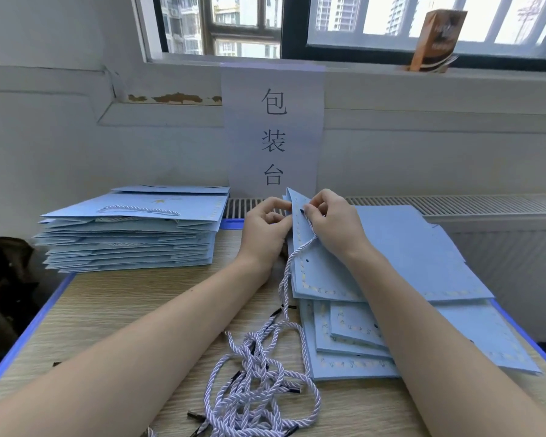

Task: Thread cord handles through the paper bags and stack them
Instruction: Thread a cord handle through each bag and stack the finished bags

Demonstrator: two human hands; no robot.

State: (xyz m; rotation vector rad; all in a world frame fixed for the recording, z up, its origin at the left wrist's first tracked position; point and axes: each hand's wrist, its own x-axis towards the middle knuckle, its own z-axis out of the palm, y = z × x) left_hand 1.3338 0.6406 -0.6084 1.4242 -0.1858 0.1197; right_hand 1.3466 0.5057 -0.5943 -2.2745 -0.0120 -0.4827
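A flat light-blue paper bag (401,247) lies on top of a loose pile of unthreaded bags (473,335) at the right, its top edge lifted toward me. My right hand (331,222) pinches the dark tip of a white twisted cord (289,266) at a hole near that edge. My left hand (267,225) holds the lifted bag edge from the left side, fingers curled. The cord hangs down to a tangle of loose cords (265,380) on the table. A neat stack of bags with handles (133,228) stands at the back left.
The wooden table (114,310) has a blue rim. A paper sign with printed characters (273,130) hangs on the wall behind. A radiator grille (454,205) runs along the back right. A dark bag (4,279) sits off the table's left side.
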